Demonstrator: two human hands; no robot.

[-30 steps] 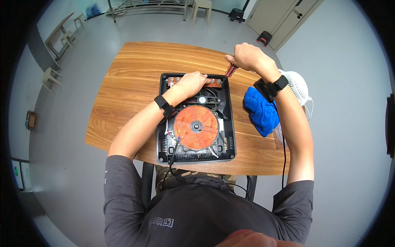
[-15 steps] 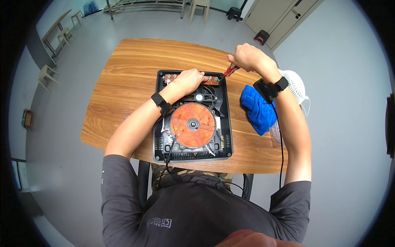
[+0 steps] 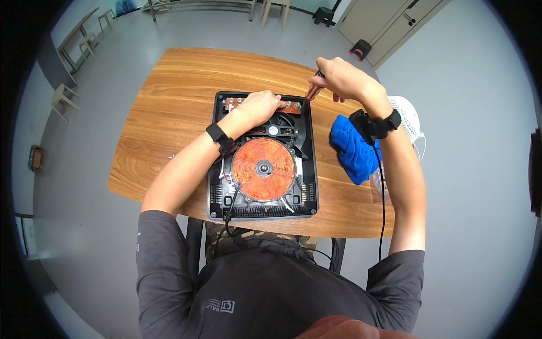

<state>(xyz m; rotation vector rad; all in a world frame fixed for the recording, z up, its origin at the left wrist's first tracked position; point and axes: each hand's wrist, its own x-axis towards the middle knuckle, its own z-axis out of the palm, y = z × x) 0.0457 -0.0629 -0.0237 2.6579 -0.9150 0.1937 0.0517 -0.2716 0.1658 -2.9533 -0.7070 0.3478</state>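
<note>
An opened black induction cooker (image 3: 311, 169) lies on the wooden table (image 3: 169, 107), its orange copper coil (image 3: 263, 168) and a small fan (image 3: 274, 130) exposed. My left hand (image 3: 259, 106) rests on the circuit board strip (image 3: 234, 103) along the cooker's far edge. My right hand (image 3: 337, 79) grips a red-handled screwdriver (image 3: 313, 90), tip pointing down at the cooker's far right corner. Both wrists wear black bands.
A crumpled blue cloth (image 3: 351, 150) lies right of the cooker. A white fan (image 3: 407, 116) stands on the floor past the table's right edge. A black cable (image 3: 381, 198) hangs from my right wrist. Chairs and a shelf stand at the far left.
The view shifted slightly. My right hand with the screwdriver stayed at the cooker's far right corner and my left hand stayed on the board.
</note>
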